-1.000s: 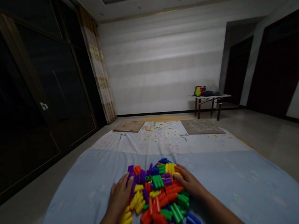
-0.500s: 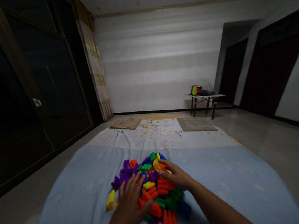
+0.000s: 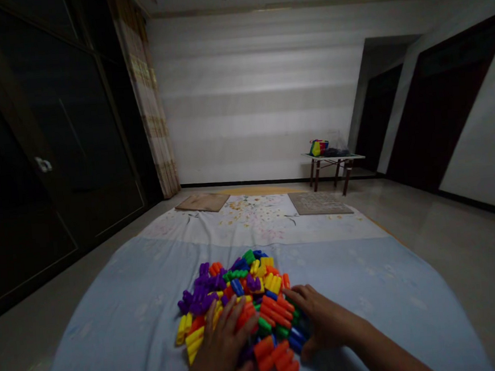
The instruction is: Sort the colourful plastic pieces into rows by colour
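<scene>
Head view: the coloured plastic blocks [image 3: 277,310] lie heaped on a blue sheet [image 3: 366,279], probably light, stiff and slick, best pinched across their sides. The left hand [image 3: 222,343] spreads its fingers over them; the right hand [image 3: 326,317] curves alongside, thumb apart. Beyond, a small table [image 3: 333,157] stands near the white wall [image 3: 259,110].

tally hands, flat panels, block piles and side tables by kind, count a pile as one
Hands: 2 (left hand, right hand)
Flat panels: 2 (brown panel, greyish panel)
Block pile: 1 (blocks overlap and are partly covered, so no exact piece count)
Side table: 1
Total: 6
</scene>
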`<action>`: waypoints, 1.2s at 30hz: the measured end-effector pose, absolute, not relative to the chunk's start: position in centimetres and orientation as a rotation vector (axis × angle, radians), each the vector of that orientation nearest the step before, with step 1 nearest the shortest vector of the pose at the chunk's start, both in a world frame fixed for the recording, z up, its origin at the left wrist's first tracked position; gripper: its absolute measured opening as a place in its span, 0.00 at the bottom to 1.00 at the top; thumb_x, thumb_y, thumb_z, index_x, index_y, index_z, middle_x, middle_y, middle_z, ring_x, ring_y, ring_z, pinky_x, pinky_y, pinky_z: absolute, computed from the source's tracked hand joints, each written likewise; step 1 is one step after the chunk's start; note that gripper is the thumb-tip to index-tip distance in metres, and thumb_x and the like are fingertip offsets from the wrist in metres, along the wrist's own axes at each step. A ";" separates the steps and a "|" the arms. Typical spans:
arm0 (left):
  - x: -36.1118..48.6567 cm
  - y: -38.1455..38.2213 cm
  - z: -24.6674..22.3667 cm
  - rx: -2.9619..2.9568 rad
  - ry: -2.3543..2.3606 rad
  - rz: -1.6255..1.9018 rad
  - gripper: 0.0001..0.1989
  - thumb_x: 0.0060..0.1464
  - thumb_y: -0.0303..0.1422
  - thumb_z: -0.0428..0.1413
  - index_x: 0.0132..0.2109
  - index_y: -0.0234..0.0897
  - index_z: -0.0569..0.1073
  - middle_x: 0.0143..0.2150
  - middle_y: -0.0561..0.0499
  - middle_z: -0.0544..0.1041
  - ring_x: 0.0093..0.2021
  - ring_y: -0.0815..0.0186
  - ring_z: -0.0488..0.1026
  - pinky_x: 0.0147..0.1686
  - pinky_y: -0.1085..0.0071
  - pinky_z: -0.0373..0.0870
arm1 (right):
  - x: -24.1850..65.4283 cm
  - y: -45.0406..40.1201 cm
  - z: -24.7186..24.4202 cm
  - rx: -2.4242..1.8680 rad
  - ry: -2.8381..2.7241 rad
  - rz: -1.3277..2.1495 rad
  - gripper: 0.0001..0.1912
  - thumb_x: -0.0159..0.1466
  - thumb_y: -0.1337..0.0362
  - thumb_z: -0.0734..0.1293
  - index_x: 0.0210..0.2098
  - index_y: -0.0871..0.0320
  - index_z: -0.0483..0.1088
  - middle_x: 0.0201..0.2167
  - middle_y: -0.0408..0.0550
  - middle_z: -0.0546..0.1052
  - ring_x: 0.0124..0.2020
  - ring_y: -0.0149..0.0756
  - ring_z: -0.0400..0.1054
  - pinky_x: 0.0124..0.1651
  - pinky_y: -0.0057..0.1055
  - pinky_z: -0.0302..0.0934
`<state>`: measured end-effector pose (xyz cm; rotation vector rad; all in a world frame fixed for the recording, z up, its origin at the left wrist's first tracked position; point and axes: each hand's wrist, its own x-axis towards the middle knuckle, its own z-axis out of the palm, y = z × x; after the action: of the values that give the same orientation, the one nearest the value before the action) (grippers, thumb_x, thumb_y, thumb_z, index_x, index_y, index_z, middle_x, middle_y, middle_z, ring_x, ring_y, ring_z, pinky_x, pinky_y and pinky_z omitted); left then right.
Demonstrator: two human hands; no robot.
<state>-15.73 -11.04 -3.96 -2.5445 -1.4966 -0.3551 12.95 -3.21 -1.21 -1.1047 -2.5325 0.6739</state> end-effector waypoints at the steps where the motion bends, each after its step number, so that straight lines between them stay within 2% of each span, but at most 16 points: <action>1: -16.0 -10.7 -3.4 -2.497 -1.544 -0.375 0.40 0.45 0.41 0.56 0.63 0.57 0.46 0.66 0.51 0.49 0.64 0.50 0.48 0.59 0.42 0.41 | 12.7 -3.2 -1.1 -1.111 -2.535 0.661 0.54 0.34 0.56 0.75 0.59 0.54 0.57 0.53 0.58 0.65 0.53 0.52 0.58 0.55 0.43 0.53; 3: -16.6 -10.0 -2.6 -2.403 -1.630 -0.424 0.37 0.48 0.39 0.54 0.63 0.56 0.48 0.66 0.51 0.51 0.64 0.52 0.49 0.59 0.43 0.40 | 12.4 -3.0 -1.1 -1.124 -2.531 0.673 0.52 0.36 0.58 0.75 0.59 0.53 0.56 0.51 0.56 0.65 0.51 0.49 0.60 0.52 0.40 0.56; 6: -17.5 -8.6 -2.1 -2.291 -1.793 -0.492 0.33 0.50 0.43 0.51 0.62 0.52 0.51 0.64 0.48 0.55 0.63 0.53 0.51 0.59 0.44 0.40 | 11.8 -2.4 -1.0 -1.081 -2.508 0.747 0.49 0.37 0.62 0.74 0.58 0.52 0.57 0.50 0.53 0.65 0.49 0.46 0.62 0.50 0.37 0.58; 9: -17.9 -7.7 -2.1 -2.259 -1.945 -0.528 0.33 0.50 0.48 0.49 0.62 0.48 0.54 0.64 0.46 0.56 0.63 0.53 0.52 0.60 0.45 0.41 | 10.3 -1.7 -0.6 -1.046 -2.468 0.777 0.45 0.39 0.65 0.74 0.57 0.55 0.60 0.50 0.54 0.65 0.49 0.46 0.62 0.51 0.37 0.58; 12: -17.7 -7.3 -1.8 -2.267 -2.044 -0.572 0.33 0.51 0.50 0.46 0.62 0.46 0.54 0.64 0.46 0.56 0.63 0.55 0.52 0.60 0.48 0.41 | 7.9 -1.1 0.3 -0.964 -2.392 0.768 0.37 0.46 0.65 0.71 0.55 0.55 0.61 0.49 0.53 0.66 0.49 0.43 0.63 0.51 0.37 0.57; 17: -18.8 -7.0 -0.5 -2.060 -2.196 -0.805 0.26 0.57 0.44 0.39 0.61 0.43 0.56 0.61 0.47 0.61 0.61 0.61 0.57 0.61 0.52 0.43 | 5.5 -0.1 0.8 -0.799 -2.238 0.990 0.33 0.51 0.68 0.68 0.56 0.53 0.59 0.51 0.51 0.65 0.44 0.37 0.67 0.44 0.33 0.64; 20: -21.7 -6.4 -0.3 -1.824 -2.296 -0.953 0.26 0.57 0.42 0.36 0.57 0.36 0.61 0.58 0.44 0.67 0.58 0.61 0.60 0.60 0.54 0.47 | 6.7 1.3 -0.2 -0.821 -2.088 0.938 0.26 0.55 0.67 0.63 0.54 0.55 0.61 0.51 0.51 0.66 0.47 0.36 0.65 0.47 0.34 0.64; 22: -24.4 -6.1 -0.6 -1.700 -2.375 -1.026 0.29 0.56 0.45 0.36 0.55 0.30 0.64 0.56 0.40 0.68 0.57 0.59 0.62 0.58 0.59 0.53 | 8.1 2.4 -1.5 -0.947 -2.007 0.828 0.22 0.58 0.64 0.61 0.52 0.58 0.64 0.50 0.53 0.67 0.48 0.37 0.65 0.49 0.36 0.63; 25: -27.9 -6.0 -1.6 -1.517 -2.553 -1.073 0.32 0.53 0.47 0.36 0.54 0.28 0.66 0.55 0.38 0.69 0.55 0.57 0.65 0.55 0.62 0.59 | 9.5 3.6 -3.6 -1.121 -1.994 0.711 0.22 0.59 0.60 0.61 0.52 0.60 0.64 0.51 0.56 0.68 0.51 0.41 0.63 0.53 0.39 0.59; 31: -29.6 -7.5 -3.7 -1.608 -2.636 -1.159 0.32 0.51 0.48 0.38 0.53 0.30 0.67 0.54 0.41 0.70 0.56 0.59 0.65 0.55 0.65 0.61 | 8.3 4.1 -5.4 -1.203 -2.028 0.648 0.27 0.60 0.56 0.60 0.57 0.61 0.59 0.58 0.55 0.62 0.59 0.40 0.55 0.61 0.39 0.47; 33: -29.5 -8.1 -4.0 -1.657 -2.583 -1.137 0.33 0.50 0.49 0.39 0.52 0.30 0.68 0.53 0.41 0.71 0.55 0.59 0.66 0.55 0.64 0.61 | 7.2 4.4 -5.1 -1.252 -2.034 0.639 0.29 0.61 0.56 0.59 0.57 0.64 0.58 0.59 0.57 0.60 0.60 0.41 0.53 0.61 0.38 0.46; 36: -29.4 -9.0 -3.8 -1.693 -2.518 -1.053 0.33 0.48 0.51 0.42 0.51 0.31 0.68 0.49 0.41 0.72 0.50 0.58 0.69 0.53 0.63 0.62 | 5.7 4.9 -4.2 -1.349 -2.031 0.653 0.26 0.60 0.59 0.60 0.56 0.64 0.60 0.56 0.58 0.64 0.58 0.44 0.56 0.60 0.40 0.47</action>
<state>-29.38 -8.95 -3.76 -1.6930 -2.5181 -1.0530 5.74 4.87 -4.23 -1.3490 -2.0310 0.6528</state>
